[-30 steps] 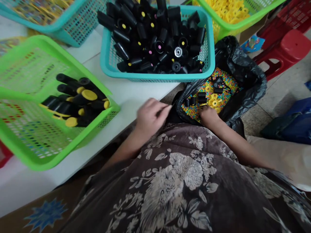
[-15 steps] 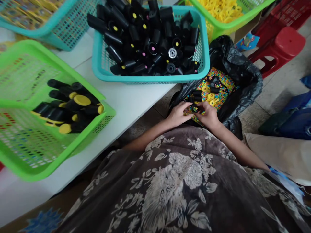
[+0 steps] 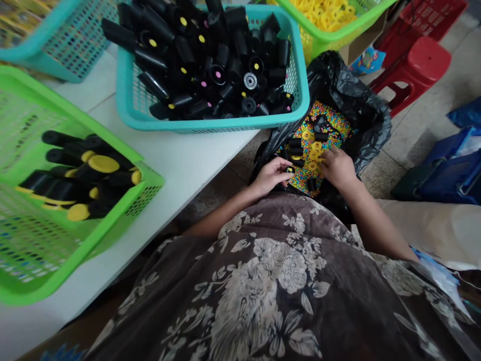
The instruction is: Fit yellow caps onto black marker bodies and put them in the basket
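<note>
My left hand (image 3: 271, 175) is closed around a short black tube (image 3: 290, 170), its open end tipped up with a bit of yellow showing inside. Further right, my right hand (image 3: 338, 166) reaches down over the beads with its fingers curled together beside yellow ring-shaped pieces (image 3: 314, 155). What its fingertips hold, if anything, is hidden. Small multicoloured beads (image 3: 330, 118) fill a black plastic bag (image 3: 370, 108) under both hands. Several black tubes (image 3: 295, 146) lie on the beads.
On the white table (image 3: 176, 165) stand a teal basket (image 3: 210, 123) heaped with black tubes and a green basket (image 3: 112, 240) of yellow-capped black tubes. Another green basket (image 3: 334, 34) holds yellow pieces. A red stool (image 3: 428, 62) and blue containers (image 3: 451, 170) are to the right.
My hands were together at the black tube; now my right hand has moved away to the right, to the yellow pieces. My left hand keeps the tube. The camera view has shifted slightly.
</note>
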